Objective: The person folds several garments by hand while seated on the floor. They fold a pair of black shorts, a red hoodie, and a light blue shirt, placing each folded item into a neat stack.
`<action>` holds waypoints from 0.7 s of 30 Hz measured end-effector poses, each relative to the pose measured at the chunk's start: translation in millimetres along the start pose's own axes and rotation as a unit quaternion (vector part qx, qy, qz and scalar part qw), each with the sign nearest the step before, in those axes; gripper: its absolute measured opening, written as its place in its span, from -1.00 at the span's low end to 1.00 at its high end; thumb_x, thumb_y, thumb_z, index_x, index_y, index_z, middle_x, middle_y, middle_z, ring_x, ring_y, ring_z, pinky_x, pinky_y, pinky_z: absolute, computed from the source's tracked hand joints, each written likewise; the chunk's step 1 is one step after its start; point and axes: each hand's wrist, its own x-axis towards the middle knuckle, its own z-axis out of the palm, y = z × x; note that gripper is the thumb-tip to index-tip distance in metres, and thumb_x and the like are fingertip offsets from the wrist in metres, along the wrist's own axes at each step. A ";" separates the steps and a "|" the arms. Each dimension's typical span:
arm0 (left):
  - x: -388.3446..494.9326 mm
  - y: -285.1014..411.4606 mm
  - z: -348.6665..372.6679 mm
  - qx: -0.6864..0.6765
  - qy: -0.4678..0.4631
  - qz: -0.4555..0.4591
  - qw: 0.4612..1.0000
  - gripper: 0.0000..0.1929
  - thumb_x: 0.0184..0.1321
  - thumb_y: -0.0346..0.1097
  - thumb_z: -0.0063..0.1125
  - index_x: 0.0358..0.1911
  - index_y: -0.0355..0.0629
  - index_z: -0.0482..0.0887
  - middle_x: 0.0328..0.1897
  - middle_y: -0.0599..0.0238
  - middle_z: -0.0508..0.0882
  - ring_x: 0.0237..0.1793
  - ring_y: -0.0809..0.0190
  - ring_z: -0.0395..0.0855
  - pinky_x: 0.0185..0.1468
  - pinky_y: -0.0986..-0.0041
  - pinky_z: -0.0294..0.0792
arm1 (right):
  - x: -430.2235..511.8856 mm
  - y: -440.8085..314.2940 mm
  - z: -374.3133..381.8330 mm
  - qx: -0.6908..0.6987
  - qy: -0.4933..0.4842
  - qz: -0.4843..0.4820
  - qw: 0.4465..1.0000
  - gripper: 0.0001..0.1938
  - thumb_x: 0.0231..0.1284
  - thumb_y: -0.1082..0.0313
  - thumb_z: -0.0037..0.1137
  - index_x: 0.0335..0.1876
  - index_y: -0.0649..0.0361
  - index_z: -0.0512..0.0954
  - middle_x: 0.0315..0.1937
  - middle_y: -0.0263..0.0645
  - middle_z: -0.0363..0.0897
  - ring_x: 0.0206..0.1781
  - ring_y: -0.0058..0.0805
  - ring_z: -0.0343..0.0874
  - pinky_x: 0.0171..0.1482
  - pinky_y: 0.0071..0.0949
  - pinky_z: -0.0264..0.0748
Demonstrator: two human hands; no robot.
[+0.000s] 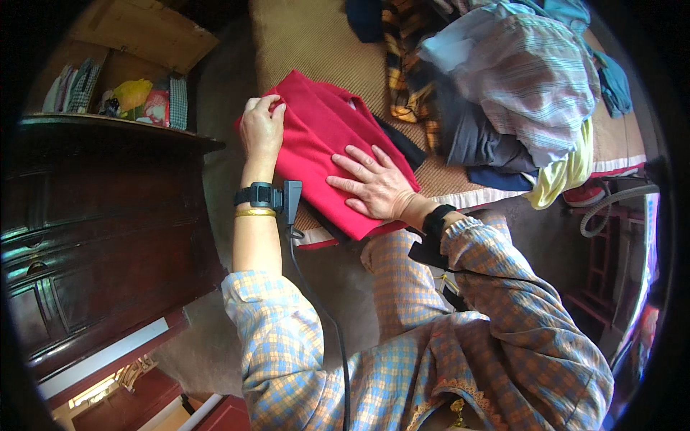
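Note:
A red garment lies folded over on a woven mat before me. My left hand is at its left edge, with curled fingers and thumb pinching the cloth. Flat on the red fabric, nearer to me, rests my right hand, its fingers spread and gripping nothing. Dark cloth sticks out from beneath the garment on its right side, and some shows below its near left edge. A part of the collar or opening is visible at the far right of the red cloth.
To the right is a heap of clothes with a striped shirt, grey cloth and a yellow garment. An orange-and-black plaid cloth lies beside it. A dark wooden cabinet stands left. A cable hangs from my left wrist device.

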 end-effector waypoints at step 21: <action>-108.4 73.4 20.8 0.174 -0.116 0.075 0.975 -0.40 0.27 0.05 -0.01 0.38 0.17 0.26 0.57 0.33 0.04 0.54 0.01 -0.06 0.42 -0.23 -0.18 | -2.8 7.7 -1.3 0.030 -0.013 -0.029 0.999 -0.40 0.15 -0.12 0.04 0.34 -0.23 0.34 0.46 -0.29 0.10 0.51 -0.22 0.02 0.42 0.14 -0.07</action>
